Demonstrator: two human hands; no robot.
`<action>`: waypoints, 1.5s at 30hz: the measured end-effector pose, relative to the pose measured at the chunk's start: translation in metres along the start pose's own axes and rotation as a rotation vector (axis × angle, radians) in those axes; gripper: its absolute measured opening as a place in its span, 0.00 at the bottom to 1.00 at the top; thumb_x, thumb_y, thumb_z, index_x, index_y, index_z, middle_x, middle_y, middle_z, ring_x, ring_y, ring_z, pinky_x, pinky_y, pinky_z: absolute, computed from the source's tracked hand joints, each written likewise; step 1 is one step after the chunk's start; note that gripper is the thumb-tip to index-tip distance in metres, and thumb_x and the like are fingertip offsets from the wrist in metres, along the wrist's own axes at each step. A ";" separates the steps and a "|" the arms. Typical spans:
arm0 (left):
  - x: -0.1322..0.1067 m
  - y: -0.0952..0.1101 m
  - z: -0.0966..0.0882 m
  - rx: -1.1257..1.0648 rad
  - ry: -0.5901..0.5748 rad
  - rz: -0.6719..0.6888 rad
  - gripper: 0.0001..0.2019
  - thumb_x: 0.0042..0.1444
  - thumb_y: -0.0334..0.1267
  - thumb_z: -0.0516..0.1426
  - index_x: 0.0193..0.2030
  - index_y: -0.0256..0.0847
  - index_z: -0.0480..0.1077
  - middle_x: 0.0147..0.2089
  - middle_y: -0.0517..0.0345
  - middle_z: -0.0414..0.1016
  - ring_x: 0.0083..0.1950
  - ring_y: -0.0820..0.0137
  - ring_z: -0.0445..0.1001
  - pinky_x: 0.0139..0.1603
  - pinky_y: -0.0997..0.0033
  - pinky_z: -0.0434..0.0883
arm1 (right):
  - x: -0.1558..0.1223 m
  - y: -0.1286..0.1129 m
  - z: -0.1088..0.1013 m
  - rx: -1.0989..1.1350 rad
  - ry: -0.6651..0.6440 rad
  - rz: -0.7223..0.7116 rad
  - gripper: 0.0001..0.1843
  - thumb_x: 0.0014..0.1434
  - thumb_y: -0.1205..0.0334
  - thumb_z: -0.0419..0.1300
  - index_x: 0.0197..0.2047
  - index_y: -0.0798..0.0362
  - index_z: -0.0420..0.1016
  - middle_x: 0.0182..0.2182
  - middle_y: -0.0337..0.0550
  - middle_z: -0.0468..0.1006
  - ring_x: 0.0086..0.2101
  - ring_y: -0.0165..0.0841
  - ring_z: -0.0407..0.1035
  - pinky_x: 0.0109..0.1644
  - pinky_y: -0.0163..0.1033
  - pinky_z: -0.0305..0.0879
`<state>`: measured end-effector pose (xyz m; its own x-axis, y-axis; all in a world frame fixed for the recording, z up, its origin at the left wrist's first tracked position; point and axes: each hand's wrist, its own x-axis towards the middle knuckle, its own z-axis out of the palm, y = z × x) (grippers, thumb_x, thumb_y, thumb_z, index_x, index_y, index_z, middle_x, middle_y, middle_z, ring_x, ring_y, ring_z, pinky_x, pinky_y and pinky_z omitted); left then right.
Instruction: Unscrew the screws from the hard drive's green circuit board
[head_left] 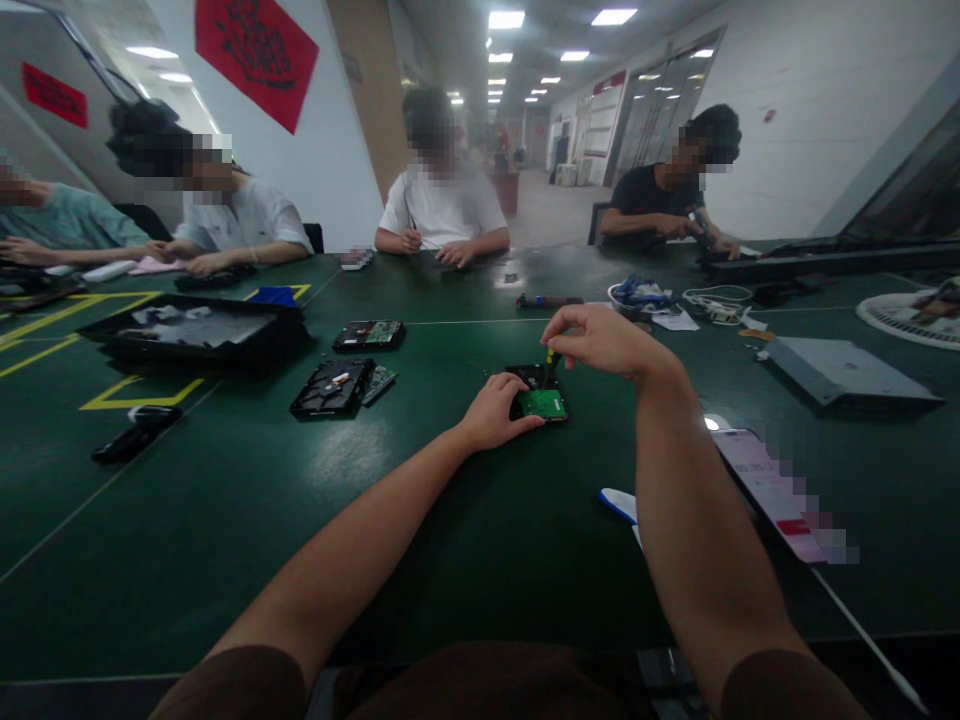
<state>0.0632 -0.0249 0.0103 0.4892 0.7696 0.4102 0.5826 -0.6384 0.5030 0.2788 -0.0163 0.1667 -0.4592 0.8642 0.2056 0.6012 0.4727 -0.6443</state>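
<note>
A black hard drive (538, 392) with a green circuit board on top lies on the dark green table (420, 520) in front of me. My left hand (495, 410) is closed on its left edge and holds it down. My right hand (600, 340) hovers above the drive, its fingers pinched round the yellow-and-black handle of a small screwdriver (550, 362) that stands upright with its tip on the drive.
Two more hard drives (334, 386) (369, 334) lie to the left, beyond them a black tray (196, 330). A phone (772, 490) rests by my right forearm. A grey plate (847, 368) and cables (712, 300) sit at right. Several people work along the far side.
</note>
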 end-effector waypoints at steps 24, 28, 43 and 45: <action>0.000 0.000 0.000 0.000 0.013 -0.007 0.29 0.53 0.59 0.65 0.55 0.43 0.69 0.58 0.46 0.70 0.61 0.52 0.67 0.63 0.47 0.68 | 0.001 0.000 0.004 0.188 -0.104 0.008 0.13 0.66 0.53 0.59 0.45 0.51 0.78 0.28 0.42 0.79 0.28 0.33 0.74 0.32 0.38 0.69; 0.000 0.002 -0.002 0.002 0.004 -0.012 0.30 0.53 0.59 0.65 0.56 0.43 0.69 0.58 0.45 0.70 0.61 0.52 0.68 0.62 0.46 0.69 | 0.002 0.000 0.001 0.093 -0.063 -0.012 0.12 0.63 0.54 0.61 0.44 0.51 0.79 0.31 0.42 0.80 0.29 0.33 0.73 0.32 0.37 0.67; 0.000 0.000 0.000 0.010 0.015 0.004 0.29 0.53 0.59 0.65 0.55 0.43 0.69 0.57 0.46 0.70 0.61 0.53 0.68 0.63 0.49 0.68 | 0.002 0.004 0.002 0.172 -0.102 -0.029 0.15 0.62 0.51 0.63 0.46 0.52 0.79 0.33 0.44 0.81 0.29 0.32 0.73 0.32 0.37 0.68; -0.001 0.001 -0.001 0.011 0.015 0.001 0.29 0.53 0.58 0.65 0.55 0.43 0.69 0.58 0.46 0.70 0.61 0.53 0.68 0.63 0.49 0.68 | 0.003 0.005 0.001 0.114 -0.067 -0.045 0.14 0.61 0.51 0.64 0.43 0.51 0.81 0.33 0.43 0.81 0.30 0.32 0.73 0.32 0.37 0.67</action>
<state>0.0627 -0.0257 0.0110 0.4803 0.7687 0.4224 0.5887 -0.6395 0.4944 0.2798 -0.0120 0.1630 -0.5291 0.8273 0.1886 0.5024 0.4846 -0.7160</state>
